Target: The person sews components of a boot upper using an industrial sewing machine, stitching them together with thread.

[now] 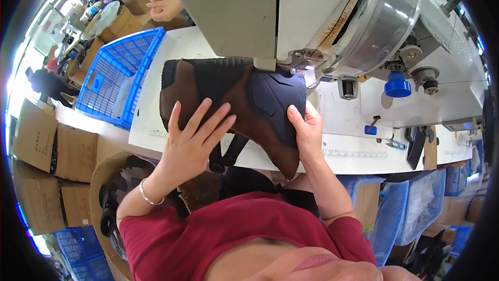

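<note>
Machine head (pixel 234 10) over boot upper (pixel 244 107), blue crate (pixel 134 89) at left

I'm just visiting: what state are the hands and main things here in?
Boot upper: partly under the sewing machine
Left hand: spread on the boot upper
Right hand: gripping its edge, thumb on top
Sewing machine: light glowing; running or not, can't tell
Blue basket: uncovered
Round carton: open, holding dark pieces
</note>
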